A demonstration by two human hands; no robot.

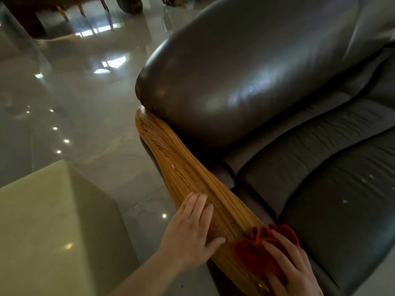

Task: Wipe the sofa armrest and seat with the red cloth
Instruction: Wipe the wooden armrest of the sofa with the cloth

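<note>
Fingers of the left hand (190, 227) lie spread flat on the wooden armrest (183, 167). Just right, the right hand (290, 265) presses the red cloth (256, 251) there, bunched; soft, light, best palmed from above.

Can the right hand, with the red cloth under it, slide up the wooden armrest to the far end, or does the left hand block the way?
Probably not freely: the left hand lies flat on the wooden armrest, just ahead of the right hand and red cloth.

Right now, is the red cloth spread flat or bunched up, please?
Bunched: the red cloth shows raised folds under the right hand on the wooden armrest.
</note>
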